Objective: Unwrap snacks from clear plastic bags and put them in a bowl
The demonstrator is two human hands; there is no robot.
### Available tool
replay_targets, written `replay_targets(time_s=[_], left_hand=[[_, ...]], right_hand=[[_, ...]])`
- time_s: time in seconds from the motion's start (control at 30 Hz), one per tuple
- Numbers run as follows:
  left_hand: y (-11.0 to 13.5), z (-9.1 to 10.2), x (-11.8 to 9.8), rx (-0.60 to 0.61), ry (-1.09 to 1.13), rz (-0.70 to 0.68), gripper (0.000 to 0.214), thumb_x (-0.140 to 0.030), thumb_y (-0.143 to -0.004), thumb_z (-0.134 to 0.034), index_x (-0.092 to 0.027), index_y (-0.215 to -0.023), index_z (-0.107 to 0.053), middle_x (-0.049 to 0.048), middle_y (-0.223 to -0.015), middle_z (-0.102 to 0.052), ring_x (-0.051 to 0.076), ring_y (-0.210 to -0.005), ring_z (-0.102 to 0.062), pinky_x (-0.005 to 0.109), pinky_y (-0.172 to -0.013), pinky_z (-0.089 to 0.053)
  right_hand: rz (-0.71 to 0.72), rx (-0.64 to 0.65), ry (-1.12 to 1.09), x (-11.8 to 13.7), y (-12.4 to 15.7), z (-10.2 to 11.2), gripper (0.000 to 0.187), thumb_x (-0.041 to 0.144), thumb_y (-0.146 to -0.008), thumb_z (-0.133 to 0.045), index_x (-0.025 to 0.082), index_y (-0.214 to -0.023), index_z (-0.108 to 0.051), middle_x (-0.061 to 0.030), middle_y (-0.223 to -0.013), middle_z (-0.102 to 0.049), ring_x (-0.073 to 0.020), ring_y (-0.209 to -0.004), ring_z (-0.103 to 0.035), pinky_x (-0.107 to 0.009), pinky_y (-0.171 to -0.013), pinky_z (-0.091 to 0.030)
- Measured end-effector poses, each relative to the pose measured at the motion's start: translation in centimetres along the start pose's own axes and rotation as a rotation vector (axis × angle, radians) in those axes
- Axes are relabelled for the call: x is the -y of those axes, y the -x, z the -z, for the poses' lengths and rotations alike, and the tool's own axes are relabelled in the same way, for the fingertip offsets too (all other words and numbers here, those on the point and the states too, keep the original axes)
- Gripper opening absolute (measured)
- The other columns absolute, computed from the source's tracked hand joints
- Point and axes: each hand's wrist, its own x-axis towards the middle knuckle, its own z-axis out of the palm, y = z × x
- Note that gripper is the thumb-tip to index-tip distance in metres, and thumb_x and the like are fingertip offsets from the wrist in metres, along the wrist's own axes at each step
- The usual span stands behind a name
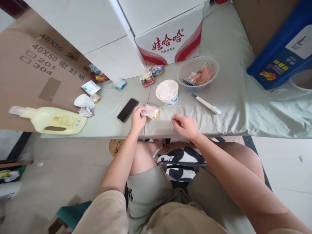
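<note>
Mostly clear, yellow-tinged crinkly packet (152, 112)

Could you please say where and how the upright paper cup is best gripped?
I'd grip the paper cup around its outer wall below the rim, right hand coming from the near side: it widens upward, and the clear bowl crowds its right.
</note>
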Motion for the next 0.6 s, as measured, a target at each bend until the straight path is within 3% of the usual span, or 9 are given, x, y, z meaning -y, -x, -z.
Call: replay_targets(time_s=[0.1, 0.2, 0.27, 0.37, 0.47, 0.6], left_hand=[[3.3, 0.1, 1.0, -0.07, 0.276, 0.066, 0.032, -0.01, -0.077, -0.053, -0.023, -0.104, -0.062, 0.009, -0.127, -0.065, 0.023, -0.124, -0.062, 0.036, -0.103, -0.051], [4.9, -0.3, 1.2, -0.142, 0.402, 0.212, 0.031, -0.023, -0.087, -0.054, -0.026, -0.118, -0.058, 0.0096, -0.132, -0.065, 0.024, -0.13, -0.06, 0.039, -0.109, -0.048], [4.8, -0.7, 0.9, -0.071, 0.406, 0.237, 0.041, -0.032, -0.088, -0.062, -0.027, -0.127, -0.054, 0.0107, -0.139, -0.062, 0.026, -0.135, -0.057, 0.041, -0.112, -0.045], [3.7, -1.8, 0.1, 0.036, 0.36, 0.225, 0.062, -0.036, -0.077, -0.079, -0.027, -0.133, -0.052, 0.0114, -0.141, -0.061, 0.028, -0.134, -0.056, 0.043, -0.115, -0.042], [2.5, -3.0, -0.7, 0.018, 0.406, 0.223, 0.053, -0.034, -0.075, -0.079, -0.026, -0.122, -0.058, 0.0083, -0.122, -0.068, 0.026, -0.117, -0.065, 0.042, -0.107, -0.048], [2.6, -3.5, -1.5, -0.058, 0.676, 0.217, 0.044, -0.029, -0.07, -0.078, -0.025, -0.109, -0.057, 0.0048, -0.106, -0.068, 0.02, -0.097, -0.069, 0.033, -0.089, -0.055]], right_hand=[[-0.004, -0.026, 0.023, -0.1, 0.3, -0.1, 0.021, 0.026, -0.086, -0.049, 0.022, -0.095, -0.068, -0.0027, -0.074, -0.068, -0.0174, -0.063, -0.057, -0.029, -0.066, -0.041], [-0.002, -0.013, 0.086, -0.1, 0.7, -0.5, 0.023, 0.025, -0.086, -0.05, 0.022, -0.098, -0.069, -0.0054, -0.084, -0.071, -0.0185, -0.068, -0.059, -0.03, -0.067, -0.041], [0.009, 0.018, 0.151, 0.1, 0.9, -1.0, 0.025, 0.026, -0.086, -0.05, 0.022, -0.101, -0.069, -0.0063, -0.09, -0.072, -0.0189, -0.07, -0.06, -0.029, -0.064, -0.039], [0.03, 0.038, 0.214, 0.3, 1.2, -1.6, 0.026, 0.027, -0.088, -0.048, 0.023, -0.102, -0.069, -0.0067, -0.095, -0.073, -0.0192, -0.071, -0.06, -0.03, -0.063, -0.036], [0.043, 0.025, 0.188, 0.2, 1.3, -1.5, 0.025, 0.026, -0.089, -0.046, 0.022, -0.101, -0.068, -0.0078, -0.095, -0.071, -0.0197, -0.073, -0.061, -0.03, -0.066, -0.04], [0.041, -0.027, 0.111, -0.1, 1.6, -0.8, 0.022, 0.026, -0.089, -0.048, 0.021, -0.099, -0.067, -0.0082, -0.092, -0.069, -0.0198, -0.075, -0.062, -0.032, -0.07, -0.045]])
